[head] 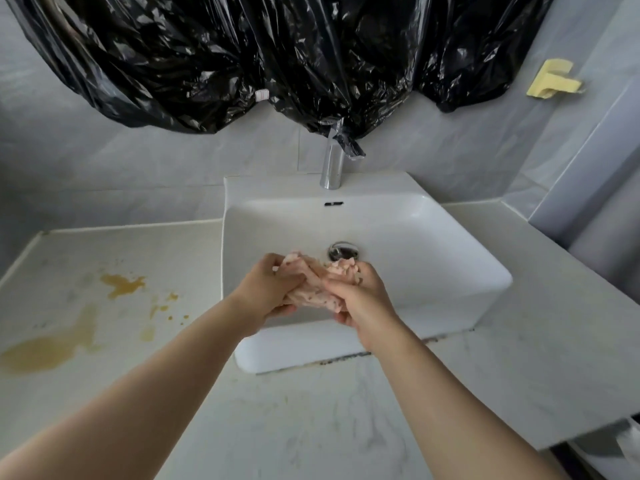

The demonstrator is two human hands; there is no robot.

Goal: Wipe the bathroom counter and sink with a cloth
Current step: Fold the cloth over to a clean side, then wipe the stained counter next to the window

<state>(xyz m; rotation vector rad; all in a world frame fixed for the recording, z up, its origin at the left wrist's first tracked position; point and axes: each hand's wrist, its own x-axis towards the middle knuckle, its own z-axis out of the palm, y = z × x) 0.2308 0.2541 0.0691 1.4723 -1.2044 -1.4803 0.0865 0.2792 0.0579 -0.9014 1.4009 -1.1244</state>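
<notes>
Counter (311,427) with yellow-brown stains (45,355) beside sink (433,237); fingers (294,279) of left hand (266,289) and right hand (362,297) curled round cloth (311,294).

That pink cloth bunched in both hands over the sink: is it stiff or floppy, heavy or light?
Probably floppy: the cloth is crumpled into folds between the left hand and right hand. Likely light, since fingers alone hold it above the sink. Whether it is wet is unclear.

A pale pink cloth (313,285) with small dark specks is seen over a plain white sink (433,244). The off-white, faintly grey-veined bench (311,420) is marked by yellow-brown stains (69,337). Glossy black plastic sheeting (242,50), a chrome tap (331,168) and a pale yellow wall hook (554,79) are shown against grey tiles (86,157).
</notes>
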